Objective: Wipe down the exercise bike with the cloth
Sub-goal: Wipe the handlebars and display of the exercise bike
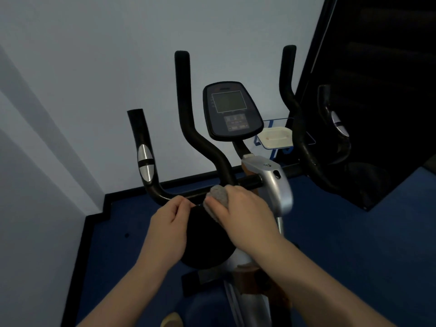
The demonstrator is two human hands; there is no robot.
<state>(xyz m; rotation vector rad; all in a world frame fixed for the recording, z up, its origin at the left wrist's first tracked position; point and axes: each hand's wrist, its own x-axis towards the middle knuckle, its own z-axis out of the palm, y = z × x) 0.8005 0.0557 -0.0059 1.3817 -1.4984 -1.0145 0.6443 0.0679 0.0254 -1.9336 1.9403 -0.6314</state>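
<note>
One exercise bike (pixel 271 185) is seen from above, standing on a blue floor (pixel 354 244) close to a pale wall (pixel 94 67). Four upright black handlebar ends are counted: two tall inner ones and two shorter outer ones, each outer one carrying a silver sensor plate. One console (pixel 232 110) with a single grey screen and one panel of buttons below it is mounted between the inner bars. One grey cloth (pixel 218 199) is bunched on the low crossbar (pixel 188 197) of the handlebars, just left of the silver stem housing (pixel 276 182). The cloth is held against the bar by the right hand (pixel 245 215), whose fingers are curled round it from above; only the left part of the cloth is exposed. The left hand (pixel 168 223) is placed just beside it on the same crossbar, fingers bent and pressed together at the bar; whether the bar is actually gripped cannot be told, since the fingertips are hidden against the dark tube. Two bare forearms are seen entering from the bottom edge. One round black part of the bike lies beneath the hands. One white tray (pixel 276 138) on a blue wire rack is noted behind the console, near the wall. A dark panel (pixel 377 90) fills the right side.
</note>
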